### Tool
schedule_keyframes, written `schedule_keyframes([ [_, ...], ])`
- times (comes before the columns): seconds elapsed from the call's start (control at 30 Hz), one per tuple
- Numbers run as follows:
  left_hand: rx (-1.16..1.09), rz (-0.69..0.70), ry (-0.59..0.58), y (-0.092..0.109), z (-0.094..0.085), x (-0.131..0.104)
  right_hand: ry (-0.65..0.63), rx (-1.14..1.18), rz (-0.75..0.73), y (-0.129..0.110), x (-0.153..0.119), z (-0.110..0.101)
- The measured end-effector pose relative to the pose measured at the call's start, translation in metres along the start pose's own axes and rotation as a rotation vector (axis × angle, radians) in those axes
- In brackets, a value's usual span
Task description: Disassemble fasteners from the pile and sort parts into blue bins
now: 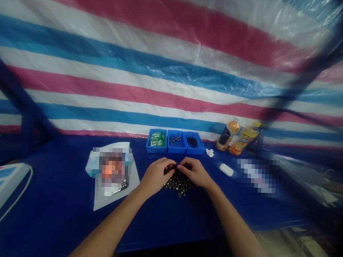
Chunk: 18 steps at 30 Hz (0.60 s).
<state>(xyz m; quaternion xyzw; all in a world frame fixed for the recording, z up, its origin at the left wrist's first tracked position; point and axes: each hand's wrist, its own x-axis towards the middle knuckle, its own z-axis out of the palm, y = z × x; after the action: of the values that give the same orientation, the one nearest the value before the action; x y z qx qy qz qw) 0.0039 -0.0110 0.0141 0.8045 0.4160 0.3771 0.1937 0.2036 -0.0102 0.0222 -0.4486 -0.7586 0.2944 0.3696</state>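
Over a pile of small dark and brassy metal parts [181,187] on the blue table, my left hand [158,175] and my right hand [194,172] nearly meet at the fingertips. Both hands have their fingers bent and pinched together around something small and dark, too small to name. Just behind them stand three blue bins side by side. The left bin [156,149] holds green-and-clear packets, the middle bin [177,147] a few small metal parts, and the right bin [198,149] a dark mass of tiny pieces.
A white sheet [101,201] with blurred items lies left. At the right are crumpled tissue [209,152], a white oval object [226,169] and two orange drink bottles [228,135] [244,138]. A white power strip [6,182] with a cable is far left. Striped sheeting hangs behind.
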Motion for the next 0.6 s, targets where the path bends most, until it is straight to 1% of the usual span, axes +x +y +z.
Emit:
schedule_keyframes([
  [0.1,-0.031,0.021,-0.027,0.002,0.001,0.0,-0.056,0.042,0.01,-0.002,-0.002,0.002],
  [0.2,-0.041,0.035,-0.024,0.004,0.001,-0.001,-0.073,0.099,0.029,-0.003,-0.003,0.004],
  [0.37,-0.069,0.073,0.065,0.01,-0.002,0.0,-0.074,0.261,0.059,-0.005,-0.002,0.004],
  [0.47,-0.083,0.113,0.14,0.013,-0.003,0.0,-0.134,0.341,0.075,-0.007,-0.001,0.002],
  [0.53,-0.09,0.137,0.168,0.015,-0.004,0.0,-0.179,0.388,0.091,-0.009,-0.001,0.002],
  [0.6,-0.093,0.148,0.183,0.016,-0.005,-0.001,-0.191,0.458,0.112,-0.008,-0.001,0.003],
])
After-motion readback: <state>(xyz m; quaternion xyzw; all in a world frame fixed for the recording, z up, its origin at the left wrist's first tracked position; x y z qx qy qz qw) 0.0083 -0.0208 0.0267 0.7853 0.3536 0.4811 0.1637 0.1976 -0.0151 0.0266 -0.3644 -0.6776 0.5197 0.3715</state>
